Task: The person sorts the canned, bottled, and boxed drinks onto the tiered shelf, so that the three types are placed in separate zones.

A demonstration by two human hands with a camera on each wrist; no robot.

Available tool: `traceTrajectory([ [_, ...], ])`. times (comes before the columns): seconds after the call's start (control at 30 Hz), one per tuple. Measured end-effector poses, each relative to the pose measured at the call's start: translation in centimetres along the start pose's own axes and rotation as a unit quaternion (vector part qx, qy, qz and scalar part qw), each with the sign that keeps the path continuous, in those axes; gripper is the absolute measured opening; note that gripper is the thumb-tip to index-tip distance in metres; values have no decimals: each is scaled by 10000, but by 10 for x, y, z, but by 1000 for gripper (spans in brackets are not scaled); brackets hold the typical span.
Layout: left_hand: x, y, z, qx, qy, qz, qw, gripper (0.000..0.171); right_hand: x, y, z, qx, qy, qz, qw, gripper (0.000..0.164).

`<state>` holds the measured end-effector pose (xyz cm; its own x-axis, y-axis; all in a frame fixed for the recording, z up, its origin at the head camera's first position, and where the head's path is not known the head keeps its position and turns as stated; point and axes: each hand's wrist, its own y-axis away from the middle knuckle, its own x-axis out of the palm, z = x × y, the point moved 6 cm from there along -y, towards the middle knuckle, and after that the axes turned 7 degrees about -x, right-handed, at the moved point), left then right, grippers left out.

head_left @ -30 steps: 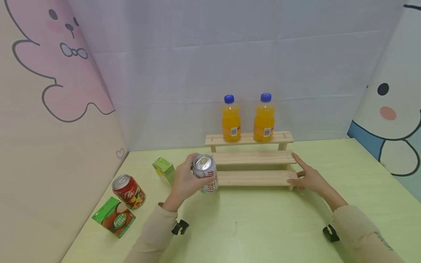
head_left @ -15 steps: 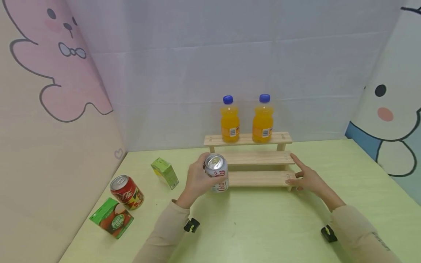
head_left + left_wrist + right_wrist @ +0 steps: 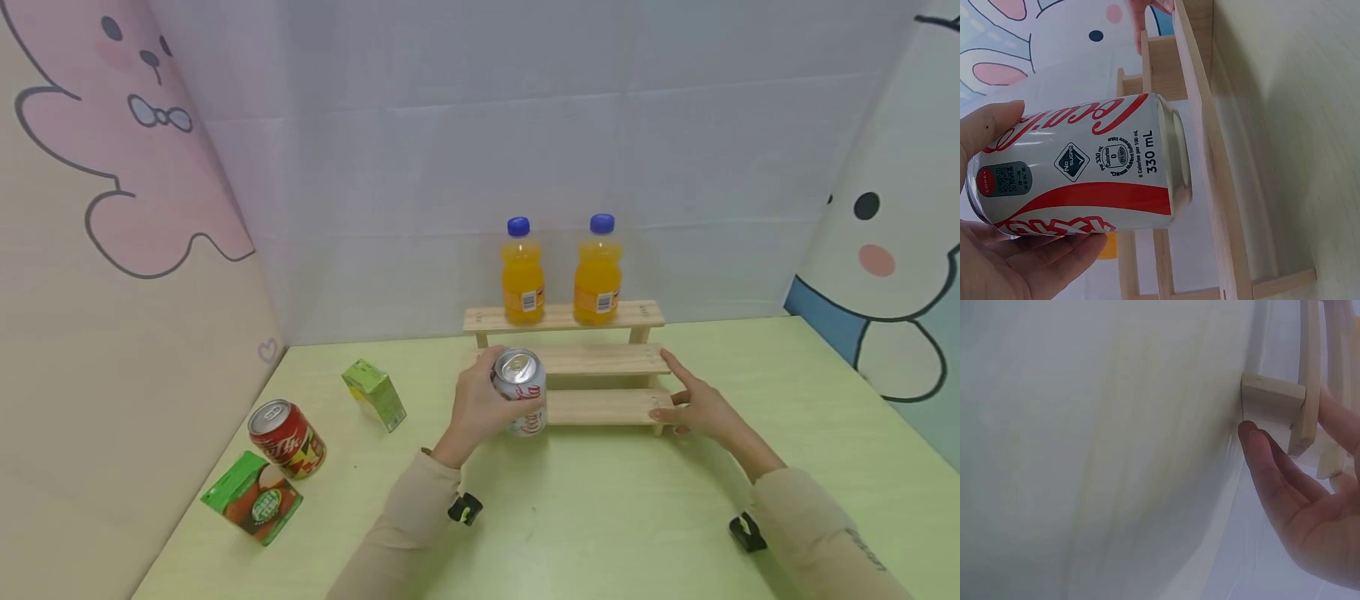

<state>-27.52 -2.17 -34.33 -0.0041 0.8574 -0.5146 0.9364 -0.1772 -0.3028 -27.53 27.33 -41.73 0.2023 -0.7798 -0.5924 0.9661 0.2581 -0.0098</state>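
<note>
My left hand (image 3: 478, 404) grips a silver-white Coca-Cola can (image 3: 529, 388) with red lettering, thumb across its front and fingers round the far side. The can is upright and overlaps the left part of the three-tier wooden rack (image 3: 600, 360) in the head view. In the left wrist view the can's base (image 3: 1175, 162) is close to the edge of the lowest shelf (image 3: 1210, 156). At the rack's right end, my right hand (image 3: 707, 410) holds the lowest shelf between thumb and fingers, with the index finger stretched up to the middle shelf.
Two orange drink bottles (image 3: 522, 279) with blue caps stand on the top shelf. Left on the table (image 3: 570, 517) are a light green carton (image 3: 375, 393), a red can (image 3: 287, 437) and a green-and-brown packet (image 3: 255, 497). A pale curtain (image 3: 420, 183) hangs behind.
My left hand has carried the Coca-Cola can to the right, along the front of the rack. The right hand has stayed at the rack's right end.
</note>
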Motion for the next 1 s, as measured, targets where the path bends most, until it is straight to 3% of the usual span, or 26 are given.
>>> traceTrajectory([
  [0.63, 31, -24, -28, -154, 300, 78, 9994, 74, 0, -1, 1, 42, -51, 51, 10000, 100],
  [1.0, 45, -38, -44, 128, 280, -32, 9995, 69, -1, 0, 2, 32, -127, 91, 9999, 98],
])
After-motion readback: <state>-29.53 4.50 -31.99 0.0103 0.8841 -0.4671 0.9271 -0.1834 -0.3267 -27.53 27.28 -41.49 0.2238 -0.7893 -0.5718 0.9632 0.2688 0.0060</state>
